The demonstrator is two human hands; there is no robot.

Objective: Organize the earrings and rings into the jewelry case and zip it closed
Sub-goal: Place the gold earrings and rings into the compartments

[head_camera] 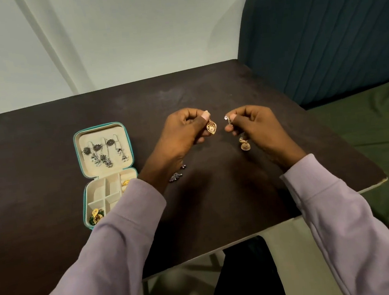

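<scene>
A teal jewelry case (pixel 78 146) lies open on the dark table (pixel 31 146), left of my hands. Several silver earrings (pixel 103 153) hang in its lid; gold pieces (pixel 95 215) sit in the tray's near compartment. My left hand (pixel 181 129) pinches a gold leaf-shaped earring (pixel 211 127) above the table. A few centimetres to its right, my right hand (pixel 251 122) pinches a small earring back (pixel 226 118), and a gold bell-shaped earring (pixel 244 144) hangs below its fingers. A dark silver earring (pixel 175 176) lies on the table under my left wrist.
A blue upholstered chair back (pixel 324 23) stands at the table's far right corner, with a green seat cushion (pixel 385 130) beside the right edge. A pale wall rises behind the table. My left sleeve covers part of the case's tray.
</scene>
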